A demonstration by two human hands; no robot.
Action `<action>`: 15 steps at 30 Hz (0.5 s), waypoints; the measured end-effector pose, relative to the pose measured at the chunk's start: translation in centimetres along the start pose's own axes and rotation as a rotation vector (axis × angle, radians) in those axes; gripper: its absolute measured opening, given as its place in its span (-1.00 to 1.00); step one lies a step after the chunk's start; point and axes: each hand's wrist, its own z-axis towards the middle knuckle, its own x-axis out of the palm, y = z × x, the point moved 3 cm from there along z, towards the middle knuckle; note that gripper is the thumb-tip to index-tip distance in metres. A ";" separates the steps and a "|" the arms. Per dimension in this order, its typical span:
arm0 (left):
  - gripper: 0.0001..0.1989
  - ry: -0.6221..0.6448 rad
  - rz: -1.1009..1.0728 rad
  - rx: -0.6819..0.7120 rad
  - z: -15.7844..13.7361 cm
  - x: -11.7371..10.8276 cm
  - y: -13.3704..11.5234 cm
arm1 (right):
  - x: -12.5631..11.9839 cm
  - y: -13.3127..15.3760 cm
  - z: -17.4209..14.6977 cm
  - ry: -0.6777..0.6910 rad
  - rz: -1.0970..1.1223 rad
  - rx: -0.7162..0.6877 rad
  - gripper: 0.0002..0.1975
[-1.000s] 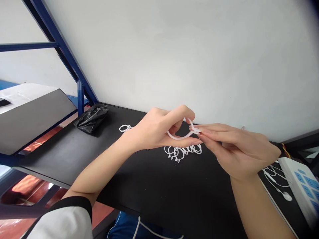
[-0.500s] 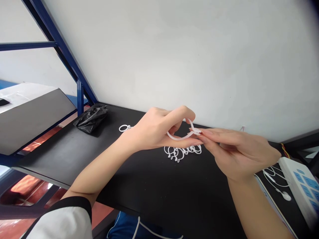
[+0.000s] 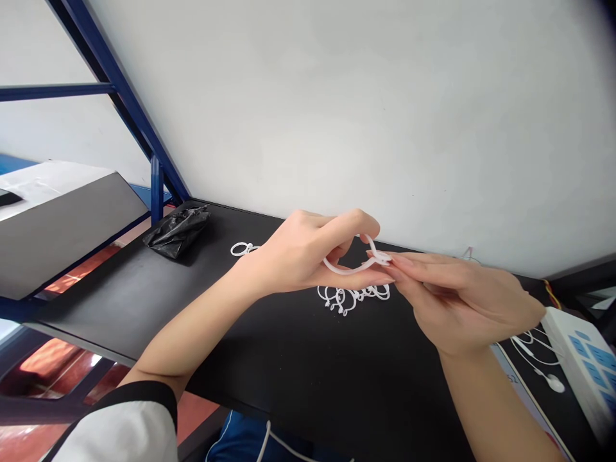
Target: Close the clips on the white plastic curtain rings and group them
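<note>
A white plastic curtain ring (image 3: 344, 271) is held up above the table between both hands. My left hand (image 3: 312, 250) curls around its loop, with the thumb below and the index finger arched over the top. The fingertips of my right hand (image 3: 462, 295) pinch the ring at its joined end, so the fine detail there is partly covered. Several similar rings (image 3: 349, 300) lie in a loose pile on the black table (image 3: 308, 372) below the hands. More rings (image 3: 240, 249) lie behind my left wrist, partly hidden by it.
A crumpled black plastic bag (image 3: 178, 231) lies at the table's far left. On the right are a white power strip (image 3: 577, 346) and white earphones (image 3: 555, 383). A white wall (image 3: 346, 115) stands behind the table, and a blue metal frame (image 3: 128, 102) rises at left.
Both hands keep hold of the ring in nearly the same pose. The view has shifted very slightly, with no other clear change.
</note>
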 end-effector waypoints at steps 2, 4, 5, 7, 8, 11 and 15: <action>-0.66 0.001 -0.002 0.000 0.0 0.0 0.0 | 0.0 0.0 0.0 -0.008 -0.004 -0.006 -0.49; -0.65 0.000 -0.003 -0.003 0.0 0.0 -0.1 | 0.0 0.0 -0.1 -0.012 -0.005 -0.017 -0.49; -0.64 0.000 -0.005 -0.004 0.0 0.0 0.0 | 0.0 0.0 -0.1 -0.016 -0.007 -0.022 -0.49; -0.64 -0.001 -0.013 -0.006 0.0 0.0 0.0 | 0.0 0.1 -0.1 -0.019 -0.010 -0.030 -0.50; -0.64 -0.002 -0.014 -0.007 0.0 0.0 0.0 | 0.0 0.1 -0.1 -0.021 -0.014 -0.030 -0.50; -0.64 -0.006 -0.009 -0.009 0.0 -0.1 0.0 | 0.1 0.1 -0.1 -0.026 -0.024 -0.025 -0.50; -0.64 0.005 -0.010 -0.024 -0.1 0.0 0.0 | 0.1 0.1 -0.1 -0.023 -0.011 -0.020 -0.50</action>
